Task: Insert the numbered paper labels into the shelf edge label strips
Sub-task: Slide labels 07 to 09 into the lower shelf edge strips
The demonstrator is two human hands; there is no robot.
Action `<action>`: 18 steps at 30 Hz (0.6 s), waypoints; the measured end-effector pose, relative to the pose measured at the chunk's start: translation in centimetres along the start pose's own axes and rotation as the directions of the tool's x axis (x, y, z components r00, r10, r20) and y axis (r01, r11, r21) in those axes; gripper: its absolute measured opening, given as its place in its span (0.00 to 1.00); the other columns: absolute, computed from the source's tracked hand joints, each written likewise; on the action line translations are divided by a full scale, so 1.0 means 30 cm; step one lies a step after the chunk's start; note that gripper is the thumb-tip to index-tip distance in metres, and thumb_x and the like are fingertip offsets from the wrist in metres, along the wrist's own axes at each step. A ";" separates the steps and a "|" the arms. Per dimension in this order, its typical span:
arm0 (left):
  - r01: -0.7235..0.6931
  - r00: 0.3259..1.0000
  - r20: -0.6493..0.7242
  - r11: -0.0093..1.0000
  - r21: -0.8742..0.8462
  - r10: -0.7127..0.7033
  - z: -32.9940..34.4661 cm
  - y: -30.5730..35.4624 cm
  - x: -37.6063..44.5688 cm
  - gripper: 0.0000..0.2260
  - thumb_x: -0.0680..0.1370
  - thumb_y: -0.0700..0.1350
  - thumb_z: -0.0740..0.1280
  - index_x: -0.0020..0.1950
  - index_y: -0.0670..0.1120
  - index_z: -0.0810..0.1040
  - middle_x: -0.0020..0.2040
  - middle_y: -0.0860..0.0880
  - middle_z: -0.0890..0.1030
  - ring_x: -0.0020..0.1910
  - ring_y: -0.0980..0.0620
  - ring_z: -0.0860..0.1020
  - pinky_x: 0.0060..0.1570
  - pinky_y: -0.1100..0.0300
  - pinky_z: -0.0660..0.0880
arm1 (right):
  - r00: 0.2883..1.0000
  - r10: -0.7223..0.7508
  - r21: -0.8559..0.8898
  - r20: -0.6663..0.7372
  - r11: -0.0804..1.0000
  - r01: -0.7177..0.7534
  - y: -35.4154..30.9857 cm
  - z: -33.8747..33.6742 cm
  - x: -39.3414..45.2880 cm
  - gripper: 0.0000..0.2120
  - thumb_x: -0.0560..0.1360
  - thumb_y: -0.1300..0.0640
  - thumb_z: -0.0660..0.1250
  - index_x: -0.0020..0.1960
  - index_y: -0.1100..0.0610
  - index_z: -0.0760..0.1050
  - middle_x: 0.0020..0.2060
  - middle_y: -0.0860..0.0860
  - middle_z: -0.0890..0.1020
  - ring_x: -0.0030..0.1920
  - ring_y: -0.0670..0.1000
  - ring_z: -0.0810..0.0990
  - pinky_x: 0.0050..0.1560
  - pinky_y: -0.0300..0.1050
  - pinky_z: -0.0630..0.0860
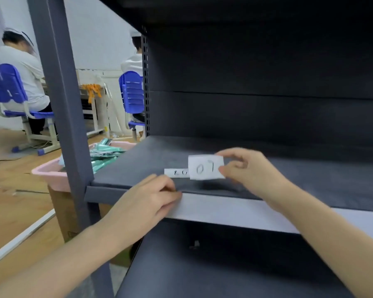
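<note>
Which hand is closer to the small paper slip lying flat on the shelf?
Left. The left hand rests at the shelf's front edge just below the small slip, apart from it. The right hand pinches the bigger label, which lies between it and the slip.

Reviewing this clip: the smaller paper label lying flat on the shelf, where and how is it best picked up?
Probably by its free left end, coming from the left. The smaller label lies flat on the shelf, and its right end is covered by the larger label that the right hand pinches. A fingertip likely has to slide or lift that end before pinching. The left hand is nearest.
</note>
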State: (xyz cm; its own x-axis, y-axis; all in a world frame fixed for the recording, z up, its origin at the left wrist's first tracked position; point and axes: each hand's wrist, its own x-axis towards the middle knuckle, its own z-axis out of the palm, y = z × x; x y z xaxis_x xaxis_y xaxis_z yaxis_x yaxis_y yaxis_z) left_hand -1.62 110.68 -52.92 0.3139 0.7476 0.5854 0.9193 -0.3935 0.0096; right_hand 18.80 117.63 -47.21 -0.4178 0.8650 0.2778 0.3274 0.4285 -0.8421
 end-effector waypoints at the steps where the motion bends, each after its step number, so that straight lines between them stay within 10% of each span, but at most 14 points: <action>1: -0.013 1.000 -0.018 1.000 0.014 0.013 0.004 0.005 0.000 0.16 0.74 0.49 0.56 0.47 0.47 0.83 0.41 0.51 0.79 0.41 0.57 0.72 0.44 0.61 0.69 | 1.000 0.003 0.002 -0.009 1.000 -0.003 0.002 0.004 -0.002 0.09 0.74 0.64 0.65 0.51 0.52 0.75 0.27 0.48 0.75 0.21 0.38 0.70 0.28 0.26 0.68; 18: 0.241 0.969 0.020 0.936 -0.256 -0.244 -0.026 0.030 0.039 0.04 0.72 0.42 0.69 0.38 0.50 0.80 0.36 0.60 0.76 0.47 0.59 0.72 0.44 0.68 0.69 | 0.998 -0.045 -0.115 0.037 0.992 0.049 0.043 0.041 -0.025 0.06 0.73 0.60 0.68 0.39 0.52 0.75 0.28 0.51 0.79 0.33 0.50 0.70 0.32 0.40 0.66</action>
State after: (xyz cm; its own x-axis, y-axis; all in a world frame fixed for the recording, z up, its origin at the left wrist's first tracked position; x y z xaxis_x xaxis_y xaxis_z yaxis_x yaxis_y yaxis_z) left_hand -0.62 110.79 -51.58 0.0843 0.8316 0.5490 0.8755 -0.3248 0.3577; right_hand 18.50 117.23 -49.08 -0.4635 0.8344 0.2983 0.4016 0.4979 -0.7686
